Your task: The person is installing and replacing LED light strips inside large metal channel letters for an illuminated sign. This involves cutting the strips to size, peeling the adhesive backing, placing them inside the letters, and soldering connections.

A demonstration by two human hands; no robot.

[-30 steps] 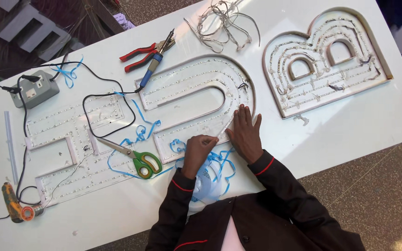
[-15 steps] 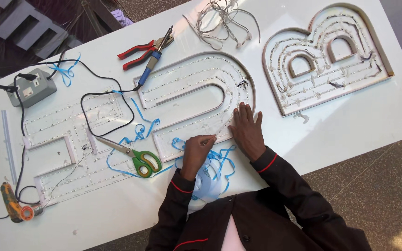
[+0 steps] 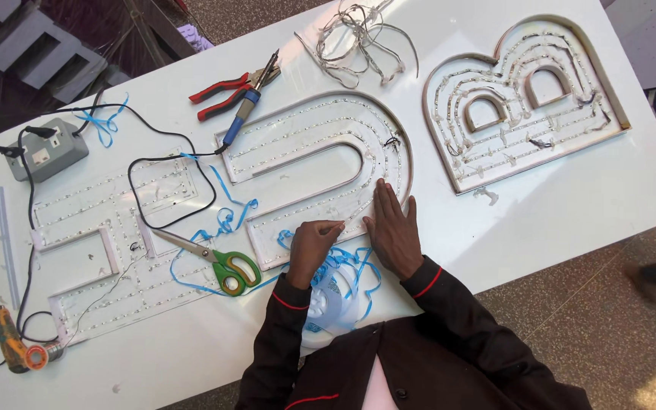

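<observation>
A white U-shaped sign letter tray point(image 3: 320, 163) lined with rows of small light strips lies on the white table point(image 3: 556, 205). My left hand point(image 3: 313, 249) pinches a thin light strip point(image 3: 351, 219) at the tray's lower arm. My right hand point(image 3: 393, 228) lies flat, fingers apart, pressing on the same arm just right of it. Blue backing ribbon point(image 3: 343, 277) is piled under my wrists beside a roll of strip point(image 3: 328, 304).
Green-handled scissors point(image 3: 225, 266) lie left of my hands. A second letter tray point(image 3: 108, 243) sits at the left, a third tray point(image 3: 525, 99) at the right. Red pliers point(image 3: 222, 91), a soldering iron point(image 3: 248, 106), a grey socket box point(image 3: 43, 152), loose wires point(image 3: 358, 38) and an orange tool point(image 3: 9, 338) are about.
My hands have stayed on the U tray's lower arm; the left hand's fingers have shifted slightly along the strip. Nothing else on the table has moved.
</observation>
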